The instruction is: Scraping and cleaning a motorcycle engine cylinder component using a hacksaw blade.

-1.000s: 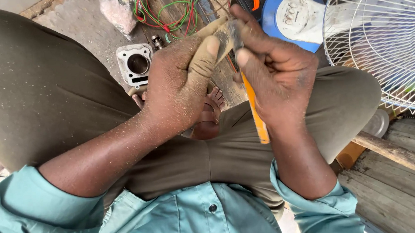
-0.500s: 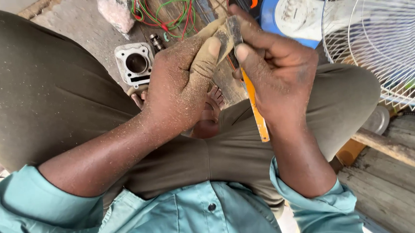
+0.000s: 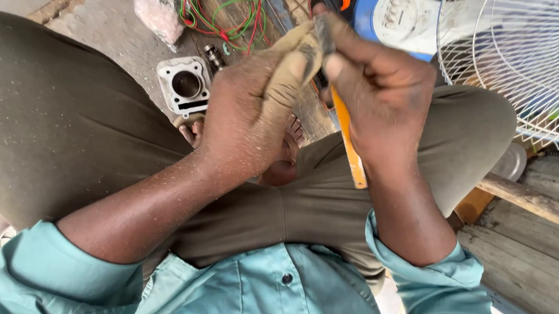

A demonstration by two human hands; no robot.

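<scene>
1. Your left hand (image 3: 249, 111) was raised over your lap, dusted with pale grit, its fingers (image 3: 288, 72) clenched against a small dark piece (image 3: 322, 34) pinched at the thumb tip.
2. Your right hand (image 3: 383, 93) met it from the other side, its fingers (image 3: 341, 63) closed on the same small dark piece and around a yellow-handled tool (image 3: 349, 141).
3. The tool's handle ran down from your right palm toward your lap, its lower end lying over your olive trousers (image 3: 71, 134); what its working end was I cannot tell, since your hands hid it.
4. The small dark piece sat between both thumbs, above your knees and in front of the blue fan base (image 3: 399, 13).
5. On the ground beyond your left hand lay a grey metal engine cylinder (image 3: 185, 86) with a round bore, near a tangle of red and green wires (image 3: 236, 17).
6. A white fan grille (image 3: 514, 52) stood at your right, beside weathered wooden planks (image 3: 534, 227).
</scene>
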